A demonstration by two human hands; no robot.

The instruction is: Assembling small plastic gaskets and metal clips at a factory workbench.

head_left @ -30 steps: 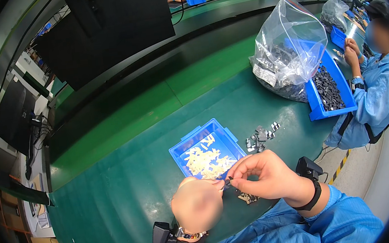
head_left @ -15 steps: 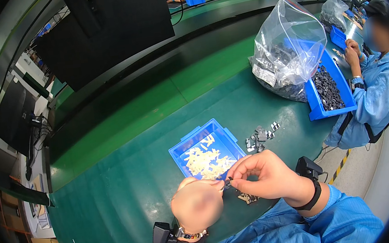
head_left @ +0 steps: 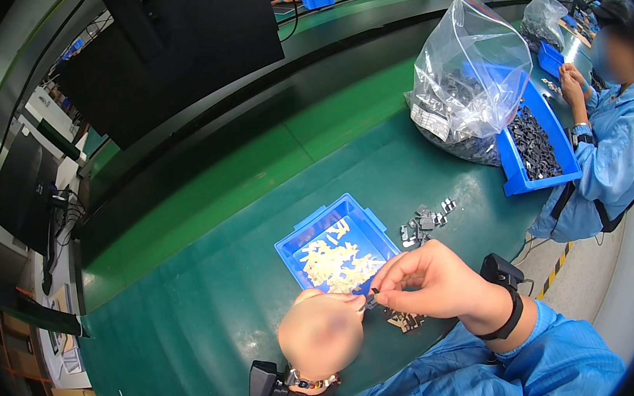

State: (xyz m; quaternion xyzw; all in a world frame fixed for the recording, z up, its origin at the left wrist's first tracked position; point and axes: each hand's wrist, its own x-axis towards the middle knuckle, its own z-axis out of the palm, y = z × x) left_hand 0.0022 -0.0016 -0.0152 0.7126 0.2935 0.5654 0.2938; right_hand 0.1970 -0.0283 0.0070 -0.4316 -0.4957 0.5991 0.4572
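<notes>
Both hands pinch one small dark plastic part.
Left hand point(head_left: 323, 334) and right hand point(head_left: 428, 281) grasp the small dark plastic part point(head_left: 371, 298) between fingertips, just before the blue plastic bin point(head_left: 298, 241) of pale pieces point(head_left: 336, 264).

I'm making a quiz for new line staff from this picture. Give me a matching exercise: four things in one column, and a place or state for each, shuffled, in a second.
Things:
1. small blue plastic tray of pale parts
2. clear plastic bag of dark parts
3. loose pile of small grey parts
4. black wristband

Places or states:
A. on the right wrist
B. right of the small tray, on the green mat
C. just beyond both hands
D. standing upright, by the larger blue bin

Pairs: 1-C, 2-D, 3-B, 4-A
</notes>
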